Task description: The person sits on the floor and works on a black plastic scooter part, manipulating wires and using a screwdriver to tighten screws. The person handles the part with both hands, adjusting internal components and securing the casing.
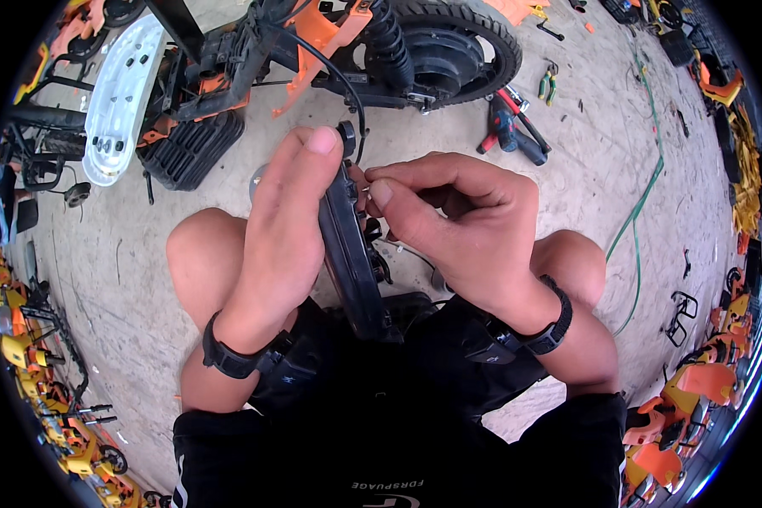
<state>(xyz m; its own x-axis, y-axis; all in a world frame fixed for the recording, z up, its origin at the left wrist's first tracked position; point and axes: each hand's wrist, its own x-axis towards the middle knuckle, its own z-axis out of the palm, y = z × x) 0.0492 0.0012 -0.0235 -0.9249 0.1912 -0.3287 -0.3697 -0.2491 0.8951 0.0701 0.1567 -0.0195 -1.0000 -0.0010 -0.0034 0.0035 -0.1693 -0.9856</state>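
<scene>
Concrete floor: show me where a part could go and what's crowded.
Bare concrete floor shows left, between the left knee and the yellow vehicles, and right, between the cordless tool and the green hose. Crowded spots: beside the wheel, around the pliers, and around the black housing between the left hand and right hand.

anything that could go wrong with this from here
1. The small piece that the right hand seems to pinch, mostly hidden at the fingertips, could slip and drop to the concrete floor.
2. The long black part is tilted in the left hand, above the floor, so a loosened grip might let it fall.
3. The black cable hangs close behind the part's top end and might snag; whether they connect is unclear.
</scene>
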